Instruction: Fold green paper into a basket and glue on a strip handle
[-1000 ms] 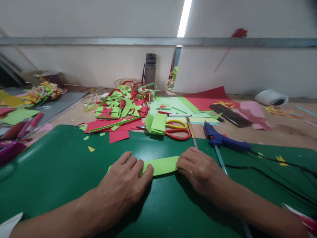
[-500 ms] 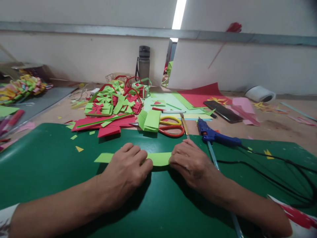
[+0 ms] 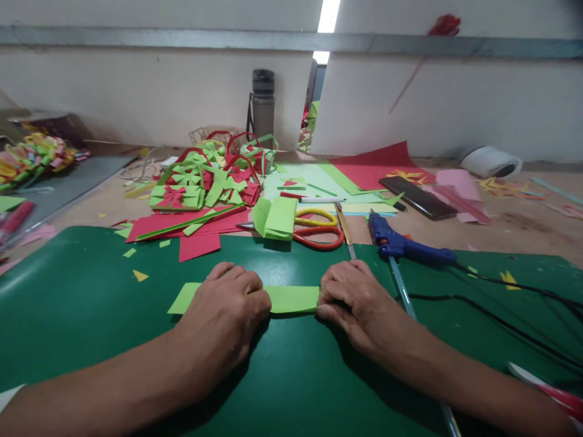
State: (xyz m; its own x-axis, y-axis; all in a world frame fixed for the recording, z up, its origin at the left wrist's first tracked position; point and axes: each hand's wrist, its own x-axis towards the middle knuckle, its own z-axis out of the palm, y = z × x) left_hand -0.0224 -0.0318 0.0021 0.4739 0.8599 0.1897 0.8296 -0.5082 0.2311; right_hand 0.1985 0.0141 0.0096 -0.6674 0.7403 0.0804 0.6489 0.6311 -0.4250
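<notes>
A light green paper strip point(image 3: 291, 298) lies flat on the dark green cutting mat point(image 3: 91, 315). My left hand point(image 3: 225, 312) rests on the strip's left half, fingers curled down and pressing it. My right hand point(image 3: 353, 300) pinches the strip's right end with bent fingers. The strip's left tip pokes out beyond my left hand. Part of the strip is hidden under both hands.
Beyond the mat lie red-and-yellow scissors point(image 3: 316, 230), a folded green paper piece point(image 3: 276, 218), a blue glue gun point(image 3: 401, 246) with a black cord, a pile of red and green paper cuttings point(image 3: 204, 182), a dark phone point(image 3: 416, 197), a grey bottle point(image 3: 263, 103) and a white roll point(image 3: 489, 161).
The strip and both hands have shifted slightly left on the mat, and more of the strip's left end shows. My fingers have curled tighter onto it.
</notes>
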